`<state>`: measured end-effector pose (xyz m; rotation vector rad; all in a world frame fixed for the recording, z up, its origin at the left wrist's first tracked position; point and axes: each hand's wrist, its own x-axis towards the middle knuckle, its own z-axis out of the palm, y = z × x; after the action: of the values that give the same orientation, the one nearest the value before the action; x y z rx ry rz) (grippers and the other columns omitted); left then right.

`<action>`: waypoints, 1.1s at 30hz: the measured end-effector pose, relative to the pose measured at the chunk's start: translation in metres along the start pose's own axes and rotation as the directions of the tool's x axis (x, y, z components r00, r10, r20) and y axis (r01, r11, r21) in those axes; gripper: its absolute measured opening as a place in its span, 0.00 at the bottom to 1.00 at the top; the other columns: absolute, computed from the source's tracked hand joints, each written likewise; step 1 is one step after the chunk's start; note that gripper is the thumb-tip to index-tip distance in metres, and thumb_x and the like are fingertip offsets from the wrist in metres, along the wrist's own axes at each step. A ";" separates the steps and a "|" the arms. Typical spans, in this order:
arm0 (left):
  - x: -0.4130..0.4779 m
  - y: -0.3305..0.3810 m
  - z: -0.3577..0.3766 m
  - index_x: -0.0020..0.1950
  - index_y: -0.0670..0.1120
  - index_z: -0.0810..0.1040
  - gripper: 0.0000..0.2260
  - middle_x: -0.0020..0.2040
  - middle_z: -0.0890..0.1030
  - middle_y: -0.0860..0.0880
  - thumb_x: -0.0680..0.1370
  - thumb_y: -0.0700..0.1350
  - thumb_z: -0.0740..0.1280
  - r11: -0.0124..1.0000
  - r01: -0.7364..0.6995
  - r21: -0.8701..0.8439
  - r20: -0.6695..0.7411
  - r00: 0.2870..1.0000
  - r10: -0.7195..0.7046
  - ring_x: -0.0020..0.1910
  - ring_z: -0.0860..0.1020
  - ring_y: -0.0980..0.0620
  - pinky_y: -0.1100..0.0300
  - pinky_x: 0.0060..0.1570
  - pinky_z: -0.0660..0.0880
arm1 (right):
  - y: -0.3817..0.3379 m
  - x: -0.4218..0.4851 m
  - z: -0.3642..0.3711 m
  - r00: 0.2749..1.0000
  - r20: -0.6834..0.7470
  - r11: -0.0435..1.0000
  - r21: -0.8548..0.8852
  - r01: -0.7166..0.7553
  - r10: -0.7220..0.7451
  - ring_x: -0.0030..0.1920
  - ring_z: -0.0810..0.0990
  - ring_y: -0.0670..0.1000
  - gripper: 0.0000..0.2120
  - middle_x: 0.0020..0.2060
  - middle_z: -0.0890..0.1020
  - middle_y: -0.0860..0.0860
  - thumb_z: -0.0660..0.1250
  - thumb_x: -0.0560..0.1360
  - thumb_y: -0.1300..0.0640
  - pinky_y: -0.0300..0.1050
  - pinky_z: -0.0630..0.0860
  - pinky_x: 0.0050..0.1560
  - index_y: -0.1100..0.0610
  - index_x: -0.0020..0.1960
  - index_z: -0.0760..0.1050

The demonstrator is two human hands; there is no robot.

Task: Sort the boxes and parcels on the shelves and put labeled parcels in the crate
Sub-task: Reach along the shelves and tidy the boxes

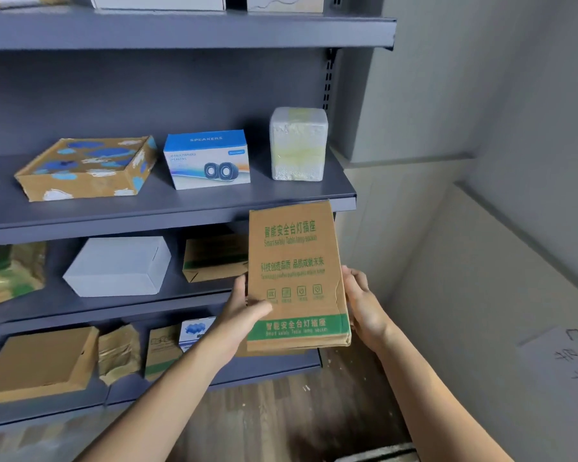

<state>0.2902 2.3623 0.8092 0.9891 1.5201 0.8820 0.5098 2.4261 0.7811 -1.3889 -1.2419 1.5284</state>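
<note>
I hold a tall brown cardboard box with green print and a green band upright in front of the grey shelving. My left hand grips its lower left edge, thumb across the front face. My right hand grips its right edge from the side. The box hangs in the air before the right end of the middle shelf. No crate is in view.
The middle shelf carries a flat brown box with blue patches, a blue-and-white speakers box and a white foam-wrapped parcel. Below stand a white box and several brown cartons. A wall stands to the right, over a wooden floor.
</note>
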 end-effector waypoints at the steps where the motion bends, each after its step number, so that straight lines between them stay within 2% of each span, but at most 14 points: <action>1: -0.003 0.001 -0.003 0.68 0.56 0.67 0.24 0.59 0.80 0.54 0.75 0.42 0.68 1.000 -0.016 -0.016 0.014 1.000 0.017 0.61 0.76 0.52 0.55 0.58 0.71 | -0.003 -0.001 0.001 1.000 0.029 1.000 0.021 -0.002 0.002 0.43 0.78 0.43 0.34 0.55 0.74 0.46 0.58 0.74 0.30 0.35 0.74 0.37 0.53 0.70 0.64; 2: -0.005 0.003 -0.006 0.67 0.56 0.68 0.23 0.58 0.80 0.54 0.74 0.43 0.69 0.999 -0.030 -0.020 0.025 0.999 0.031 0.62 0.76 0.53 0.55 0.59 0.71 | -0.004 -0.002 0.001 0.999 0.048 0.999 0.035 -0.011 0.009 0.43 0.77 0.42 0.40 0.58 0.74 0.46 0.59 0.71 0.27 0.36 0.75 0.38 0.50 0.74 0.61; 4: -0.009 0.008 -0.014 0.66 0.57 0.70 0.23 0.58 0.82 0.56 0.73 0.46 0.69 0.998 -0.058 -0.018 0.051 0.997 0.058 0.61 0.77 0.54 0.53 0.62 0.71 | -0.006 -0.004 0.000 0.998 0.046 0.998 0.050 -0.038 0.036 0.55 0.79 0.47 0.46 0.64 0.75 0.45 0.62 0.67 0.22 0.50 0.80 0.52 0.44 0.78 0.56; 5: -0.011 0.010 -0.018 0.65 0.57 0.70 0.23 0.57 0.82 0.57 0.72 0.47 0.69 0.997 -0.076 -0.013 0.069 0.995 0.076 0.61 0.77 0.54 0.53 0.63 0.71 | -0.006 -0.004 -0.002 0.999 0.039 0.997 0.064 -0.037 0.035 0.62 0.78 0.51 0.49 0.66 0.75 0.46 0.63 0.65 0.21 0.56 0.77 0.59 0.43 0.78 0.56; 7: -0.013 0.014 -0.023 0.64 0.60 0.71 0.22 0.58 0.82 0.59 0.71 0.49 0.68 0.995 -0.101 0.027 0.094 0.991 0.098 0.62 0.77 0.56 0.53 0.64 0.71 | -0.006 -0.006 -0.002 1.000 0.006 0.993 0.118 -0.021 0.021 0.66 0.77 0.56 0.52 0.66 0.77 0.50 0.67 0.64 0.22 0.59 0.74 0.63 0.48 0.78 0.58; 10: -0.017 0.021 -0.027 0.58 0.67 0.71 0.18 0.58 0.80 0.59 0.75 0.46 0.67 0.981 -0.145 0.130 0.056 0.989 0.139 0.59 0.77 0.58 0.58 0.57 0.73 | -0.018 -0.015 0.002 0.998 -0.045 0.987 0.153 0.043 -0.036 0.58 0.83 0.56 0.42 0.58 0.83 0.56 0.71 0.67 0.30 0.57 0.78 0.61 0.58 0.70 0.71; 12: -0.017 0.022 -0.030 0.62 0.74 0.66 0.26 0.64 0.74 0.58 0.73 0.49 0.67 0.971 -0.175 0.164 0.009 0.984 0.176 0.60 0.76 0.58 0.59 0.57 0.73 | -0.023 -0.020 0.002 0.998 -0.040 0.987 0.151 0.051 -0.045 0.52 0.85 0.55 0.34 0.52 0.85 0.56 0.72 0.69 0.35 0.52 0.79 0.53 0.60 0.62 0.77; 14: -0.017 0.022 -0.031 0.76 0.68 0.53 0.35 0.69 0.65 0.60 0.76 0.50 0.67 0.963 -0.172 0.208 0.002 0.984 0.175 0.63 0.68 0.62 0.60 0.59 0.68 | -0.028 -0.024 0.001 0.998 -0.046 0.984 0.167 0.059 -0.052 0.50 0.85 0.55 0.31 0.51 0.86 0.57 0.72 0.68 0.39 0.51 0.79 0.51 0.60 0.60 0.76; 16: -0.019 0.025 -0.031 0.79 0.61 0.49 0.35 0.66 0.64 0.59 0.79 0.52 0.67 0.969 -0.147 0.197 0.039 0.989 0.142 0.63 0.66 0.61 0.59 0.59 0.66 | -0.033 -0.028 0.003 0.995 -0.073 0.980 0.181 0.082 -0.070 0.49 0.85 0.56 0.28 0.52 0.85 0.58 0.74 0.68 0.41 0.54 0.80 0.52 0.60 0.59 0.75; 20: -0.026 0.038 -0.031 0.77 0.62 0.56 0.37 0.57 0.74 0.66 0.71 0.65 0.67 0.976 -0.161 0.149 0.125 0.982 0.142 0.62 0.73 0.57 0.55 0.62 0.68 | -0.042 -0.037 0.009 0.991 -0.099 0.973 0.200 0.112 -0.094 0.49 0.85 0.55 0.23 0.52 0.85 0.58 0.72 0.71 0.45 0.54 0.80 0.53 0.60 0.56 0.72; 23: -0.025 0.046 -0.033 0.76 0.63 0.55 0.39 0.62 0.72 0.62 0.67 0.68 0.64 0.981 -0.141 0.135 0.163 0.980 0.119 0.65 0.70 0.55 0.53 0.65 0.66 | -0.050 -0.042 0.011 0.988 -0.118 0.973 0.197 0.118 -0.096 0.44 0.84 0.51 0.14 0.49 0.85 0.56 0.68 0.77 0.48 0.52 0.79 0.49 0.59 0.52 0.71; 26: -0.024 0.048 -0.034 0.77 0.62 0.56 0.41 0.63 0.69 0.61 0.67 0.71 0.63 0.987 -0.113 0.111 0.184 0.979 0.091 0.63 0.67 0.58 0.54 0.65 0.63 | -0.054 -0.044 0.010 0.981 -0.172 0.978 0.168 0.122 -0.093 0.47 0.84 0.54 0.16 0.50 0.84 0.58 0.67 0.78 0.45 0.57 0.78 0.55 0.58 0.52 0.72; 29: -0.019 0.047 -0.033 0.76 0.62 0.60 0.53 0.69 0.71 0.59 0.54 0.82 0.65 0.995 -0.099 0.020 0.203 0.975 0.093 0.63 0.69 0.57 0.52 0.69 0.65 | -0.059 -0.047 0.007 0.974 -0.208 0.976 0.176 0.127 -0.090 0.55 0.83 0.57 0.17 0.54 0.84 0.56 0.62 0.81 0.42 0.59 0.77 0.62 0.54 0.54 0.78; 33: -0.013 0.047 -0.031 0.73 0.62 0.67 0.46 0.68 0.73 0.57 0.57 0.80 0.62 0.996 -0.073 -0.051 0.236 0.968 0.082 0.65 0.70 0.57 0.49 0.70 0.65 | -0.061 -0.054 0.007 0.969 -0.238 0.978 0.173 0.114 -0.071 0.57 0.83 0.55 0.19 0.53 0.85 0.53 0.55 0.84 0.44 0.57 0.77 0.63 0.52 0.56 0.82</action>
<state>0.2666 2.3671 0.8617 1.0891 1.2625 0.8144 0.5056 2.3911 0.8551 -1.3247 -0.9822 1.3389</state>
